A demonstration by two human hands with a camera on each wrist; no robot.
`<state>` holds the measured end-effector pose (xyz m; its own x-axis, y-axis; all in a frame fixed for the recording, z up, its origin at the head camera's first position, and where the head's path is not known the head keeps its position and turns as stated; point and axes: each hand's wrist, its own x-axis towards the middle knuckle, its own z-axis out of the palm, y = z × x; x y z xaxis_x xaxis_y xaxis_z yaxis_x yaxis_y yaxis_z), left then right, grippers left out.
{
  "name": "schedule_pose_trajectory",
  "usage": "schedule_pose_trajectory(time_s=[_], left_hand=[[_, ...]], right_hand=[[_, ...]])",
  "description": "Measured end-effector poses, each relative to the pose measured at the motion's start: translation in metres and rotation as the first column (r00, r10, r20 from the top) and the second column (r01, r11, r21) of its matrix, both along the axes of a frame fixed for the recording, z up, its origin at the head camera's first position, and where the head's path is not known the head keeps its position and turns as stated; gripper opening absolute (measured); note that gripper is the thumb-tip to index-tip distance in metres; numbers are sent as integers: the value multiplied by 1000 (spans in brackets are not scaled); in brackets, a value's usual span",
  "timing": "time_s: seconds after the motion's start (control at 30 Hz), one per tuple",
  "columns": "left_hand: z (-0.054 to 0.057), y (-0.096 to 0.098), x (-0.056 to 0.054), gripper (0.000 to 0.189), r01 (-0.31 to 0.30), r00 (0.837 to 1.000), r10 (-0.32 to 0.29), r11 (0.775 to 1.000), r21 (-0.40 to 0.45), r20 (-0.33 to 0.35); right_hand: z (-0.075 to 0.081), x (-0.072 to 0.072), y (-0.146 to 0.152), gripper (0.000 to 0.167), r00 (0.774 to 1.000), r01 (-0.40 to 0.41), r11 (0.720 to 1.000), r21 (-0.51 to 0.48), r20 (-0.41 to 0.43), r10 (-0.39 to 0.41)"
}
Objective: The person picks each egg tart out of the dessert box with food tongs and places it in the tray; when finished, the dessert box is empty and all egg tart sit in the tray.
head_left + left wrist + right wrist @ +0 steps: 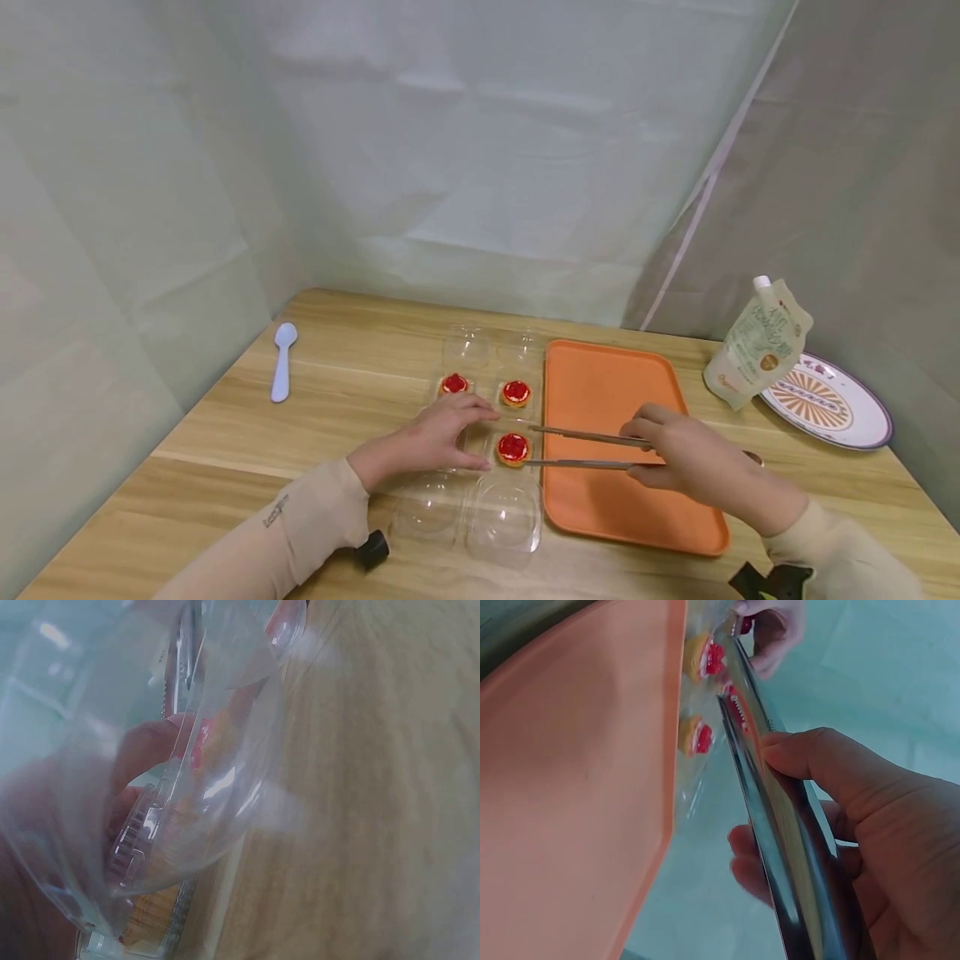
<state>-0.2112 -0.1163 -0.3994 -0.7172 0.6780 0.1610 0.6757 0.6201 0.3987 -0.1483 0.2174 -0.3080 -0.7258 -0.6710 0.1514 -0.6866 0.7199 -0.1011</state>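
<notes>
Tart (513, 449) in clear pack (507, 518), prob light, crumbly w/ soft top, so pinch gently low on sides; R hand (686, 454) grips tongs (577, 464), tips apart beside it; L hand (435, 429) thumb & fingers parted, hold unclear

Your tongs (829, 877): shiny, smooth metal
Your clear containers (504, 512): thin, glossy plastic
Your tray (611, 383): matt, smooth plastic
Your tabletop (352, 342): wood-grained, smooth
Your sleeves (322, 517): matt cloth
Plate (840, 408) before you: glossy

Pale sheet walls (465, 150); wood-grain table (217, 442) below.
</notes>
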Motion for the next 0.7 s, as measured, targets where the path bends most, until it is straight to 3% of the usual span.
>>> schedule_pose_trajectory(time_s=[0.2, 0.7], left_hand=[[-1, 0, 0, 69, 2, 1000, -2, 1000, 5, 6], [0, 0, 1, 69, 1, 1000, -1, 1000, 8, 13]], right_hand=[[-3, -2, -10, 30, 999, 14, 998, 58, -40, -11], [0, -7, -28, 31, 1000, 21, 991, 132, -14, -19]])
